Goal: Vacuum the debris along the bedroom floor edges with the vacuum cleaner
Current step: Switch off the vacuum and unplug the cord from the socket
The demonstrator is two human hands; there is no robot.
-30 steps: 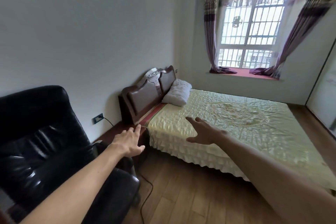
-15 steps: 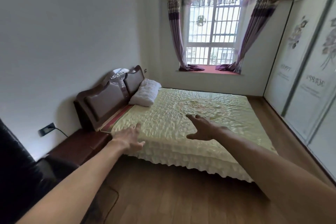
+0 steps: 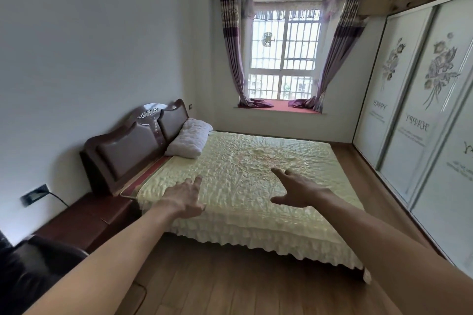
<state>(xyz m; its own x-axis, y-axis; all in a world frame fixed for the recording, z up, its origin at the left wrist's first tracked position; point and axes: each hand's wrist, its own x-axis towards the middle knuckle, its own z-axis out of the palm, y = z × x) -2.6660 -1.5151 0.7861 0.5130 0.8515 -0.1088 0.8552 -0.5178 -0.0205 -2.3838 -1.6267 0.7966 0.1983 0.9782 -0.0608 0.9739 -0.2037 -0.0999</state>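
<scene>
Fingers spread wide, empty, on left hand (image 3: 183, 199) and right hand (image 3: 298, 193) before one bed (image 3: 238, 202), one pillow (image 3: 189, 142).

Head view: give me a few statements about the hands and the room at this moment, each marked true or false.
1. The left hand and right hand both hold nothing. True.
2. A pillow lies on the bed against the headboard. True.
3. A vacuum cleaner stands beside the bed. False: no vacuum cleaner is in view.
4. The curtains are drawn shut. False: the curtains hang pulled to the sides, leaving the window uncovered.
5. A cable leads from the wall socket. True.
</scene>
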